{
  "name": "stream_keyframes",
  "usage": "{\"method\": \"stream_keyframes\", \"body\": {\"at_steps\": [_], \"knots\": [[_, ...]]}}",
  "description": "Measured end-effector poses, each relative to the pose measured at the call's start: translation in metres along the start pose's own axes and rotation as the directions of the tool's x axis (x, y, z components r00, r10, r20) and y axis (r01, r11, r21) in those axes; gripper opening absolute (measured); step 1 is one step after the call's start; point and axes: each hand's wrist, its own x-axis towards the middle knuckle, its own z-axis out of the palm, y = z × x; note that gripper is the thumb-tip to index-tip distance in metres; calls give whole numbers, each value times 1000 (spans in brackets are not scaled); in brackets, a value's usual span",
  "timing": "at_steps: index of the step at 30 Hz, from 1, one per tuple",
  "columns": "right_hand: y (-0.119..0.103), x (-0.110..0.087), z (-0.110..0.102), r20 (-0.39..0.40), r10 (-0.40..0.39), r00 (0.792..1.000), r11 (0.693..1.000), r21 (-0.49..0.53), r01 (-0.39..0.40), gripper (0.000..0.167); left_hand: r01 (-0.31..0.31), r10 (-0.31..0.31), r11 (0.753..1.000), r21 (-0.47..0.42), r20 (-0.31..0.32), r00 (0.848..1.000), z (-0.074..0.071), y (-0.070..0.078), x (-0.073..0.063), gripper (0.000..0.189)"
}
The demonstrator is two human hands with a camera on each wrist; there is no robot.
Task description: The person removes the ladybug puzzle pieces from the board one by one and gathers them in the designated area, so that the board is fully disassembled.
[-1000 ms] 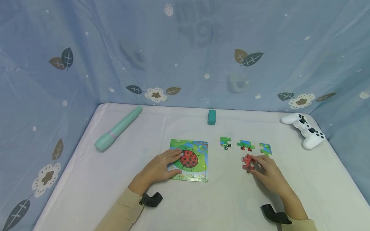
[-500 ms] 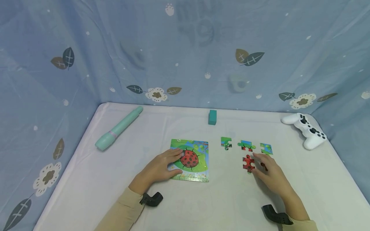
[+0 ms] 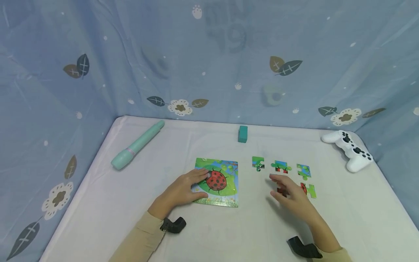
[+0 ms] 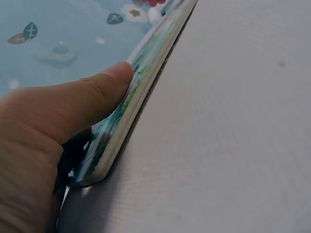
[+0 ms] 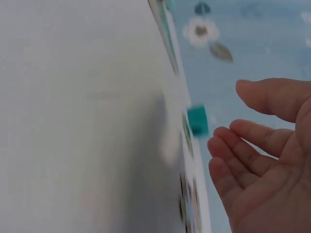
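My left hand [image 3: 183, 187] rests on the left side of a square ladybug puzzle board [image 3: 226, 198]. In the left wrist view, its thumb [image 4: 97, 94] lies over the board's edge. My right hand [image 3: 292, 198], its fingers spread apart with nothing held, hovers above the loose jigsaw pieces. A red piece [image 3: 282, 191] shows partly under that hand. Beside it lies a red-and-green piece [image 3: 311, 191], also partly covered. Farther back, a green corner piece [image 3: 257, 162], a blue-and-red piece [image 3: 280, 166] and a blue-green piece [image 3: 303, 170] lie in a row.
A teal block [image 3: 242, 134] stands at the table's back edge. A mint-green microphone-shaped object [image 3: 137, 145] lies at the back left, and a white game controller [image 3: 348, 151] at the back right. A blue patterned curtain [image 3: 209, 72] hangs behind the white tabletop [image 3: 229, 233].
My right hand has let go of the red piece, lifted and shifted left over it. The red-and-green piece has come into view behind that hand. My left hand has stayed on the board.
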Motion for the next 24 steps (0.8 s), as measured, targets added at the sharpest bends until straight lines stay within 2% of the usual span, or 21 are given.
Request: {"method": "stream_keyframes", "body": {"at_steps": [4, 8, 13, 20, 24], "knots": [[-12, 14, 18, 73, -17, 997, 1000, 17, 16, 50, 16, -16, 1000, -13, -2, 1000, 0, -1, 0, 72], [-27, 31, 38, 118, -91, 989, 996, 11, 90, 52, 40, -40, 999, -37, -18, 999, -3, -4, -1, 77], [-49, 50, 59, 187, -171, 967, 985, 6, 173, 53, 56, -56, 998, -3, -45, 997, -7, -11, -2, 80], [-78, 73, 83, 278, -185, 943, 983, 52, 177, 54, 41, -40, 998, 39, -29, 999, -9, -16, -3, 80], [-85, 85, 98, 307, -162, 938, 986, 14, 165, 55, 27, -25, 998, 65, -24, 999, -10, -16, -3, 81]]}}
